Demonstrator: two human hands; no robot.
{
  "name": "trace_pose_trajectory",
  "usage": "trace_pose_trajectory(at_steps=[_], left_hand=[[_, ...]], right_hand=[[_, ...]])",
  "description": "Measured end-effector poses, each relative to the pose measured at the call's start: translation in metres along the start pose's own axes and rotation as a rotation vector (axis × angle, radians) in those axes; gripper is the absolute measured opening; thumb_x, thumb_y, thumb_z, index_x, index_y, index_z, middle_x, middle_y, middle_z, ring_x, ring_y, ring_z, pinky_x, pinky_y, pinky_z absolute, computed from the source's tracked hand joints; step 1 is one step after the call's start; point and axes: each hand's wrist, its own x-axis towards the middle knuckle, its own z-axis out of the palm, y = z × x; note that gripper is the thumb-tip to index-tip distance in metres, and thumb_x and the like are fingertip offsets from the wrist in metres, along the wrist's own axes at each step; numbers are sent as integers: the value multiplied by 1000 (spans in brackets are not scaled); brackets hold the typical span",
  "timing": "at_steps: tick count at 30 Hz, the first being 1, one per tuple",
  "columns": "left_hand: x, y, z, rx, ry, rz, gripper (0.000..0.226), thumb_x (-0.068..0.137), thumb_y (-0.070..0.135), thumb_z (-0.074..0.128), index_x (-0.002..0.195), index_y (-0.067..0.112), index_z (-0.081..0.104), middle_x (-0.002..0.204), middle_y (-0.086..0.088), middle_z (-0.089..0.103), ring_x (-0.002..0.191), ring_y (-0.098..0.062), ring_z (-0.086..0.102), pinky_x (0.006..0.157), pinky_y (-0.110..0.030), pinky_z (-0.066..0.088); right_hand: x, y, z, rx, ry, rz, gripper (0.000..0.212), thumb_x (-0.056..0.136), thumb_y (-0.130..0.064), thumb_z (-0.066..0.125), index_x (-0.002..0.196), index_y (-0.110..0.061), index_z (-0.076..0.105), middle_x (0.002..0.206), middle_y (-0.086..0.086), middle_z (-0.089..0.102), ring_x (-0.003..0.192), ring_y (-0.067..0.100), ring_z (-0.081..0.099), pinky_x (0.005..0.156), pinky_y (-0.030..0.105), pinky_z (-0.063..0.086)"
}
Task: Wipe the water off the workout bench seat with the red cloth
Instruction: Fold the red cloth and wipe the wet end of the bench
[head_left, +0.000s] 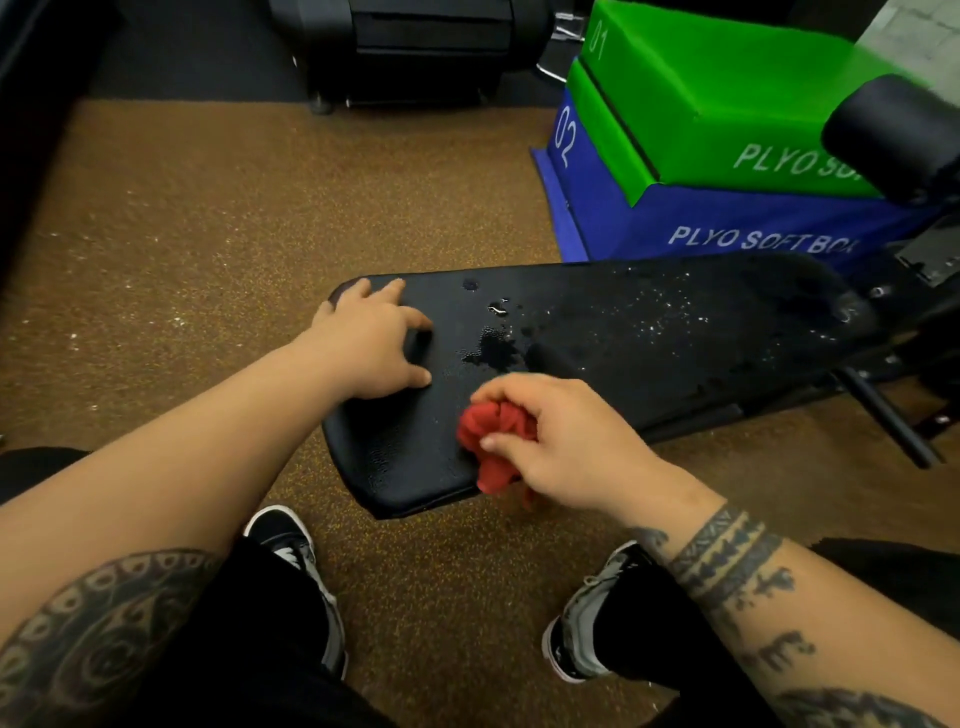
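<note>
Here's the black bench seat (597, 332), long and padded, running from the near left corner out toward the right, and it's wet: a dark puddle (493, 351) sits near the middle, a couple of shiny drops beyond it, and a fine spray of droplets (670, 317) scattered across the far right half. The near end of the pad looks mostly dry. Underneath is a brown speckled floor (197, 218). Behind the bench, a green soft box (711, 98) marked 01 sits stacked on a blue one (675, 228) marked 02, and there's dark gym equipment (421, 47) at the top of the view. A black padded roller (893, 140) pokes in at the right edge.

Now the hands. The left hand (369, 348) is planted on the left end of the seat, fingers spread and curled, tips pressing into the pad. The right hand (561, 441) has the red cloth (493, 441) bunched up, fingers and thumb closed around it, pinching it into a wad. That cloth is down on the near edge of the seat, just short of the puddle, with a bit of it hanging over the side. Two sneakers (291, 545) stand on the floor below.
</note>
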Motion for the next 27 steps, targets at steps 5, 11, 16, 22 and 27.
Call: trace_pose_trajectory(at_steps=[5, 11, 16, 22, 27], left_hand=[[-5, -11, -1, -51, 15, -20, 84, 67, 67, 73, 143, 40, 46, 162, -6, 27, 147, -32, 29, 114, -51, 32], [-11, 0, -3, -70, 20, -18, 74, 73, 65, 67, 140, 40, 50, 161, -2, 29, 147, -29, 30, 114, -55, 31], [-16, 34, -9, -279, 221, 150, 45, 80, 54, 59, 120, 33, 67, 145, 1, 53, 134, -22, 49, 113, -43, 35], [-23, 102, -21, -765, 109, 312, 24, 89, 44, 57, 108, 37, 70, 96, 12, 75, 91, -8, 69, 89, -33, 53], [8, 150, -31, -1193, 95, 250, 26, 84, 33, 71, 110, 31, 67, 103, -4, 76, 94, -22, 72, 90, -43, 56]], right_hand=[[-18, -3, 31, -119, 13, -203, 37, 82, -33, 70, 116, -30, 55, 111, -8, 59, 102, 19, 56, 93, 36, 47], [-45, 30, 6, -92, 99, -185, 36, 83, -29, 71, 116, -27, 57, 110, -10, 58, 102, 14, 56, 93, 30, 46], [-51, 46, -3, -46, 49, -93, 35, 79, -35, 72, 112, -33, 59, 106, -13, 58, 101, 10, 58, 92, 30, 47], [-14, 49, -38, 476, 516, 150, 27, 85, -37, 69, 111, -32, 66, 106, -11, 71, 100, 2, 65, 95, 30, 52], [24, 58, -74, 1039, 529, 249, 37, 89, -42, 60, 119, -22, 68, 115, 2, 74, 112, 19, 68, 103, 46, 51]])
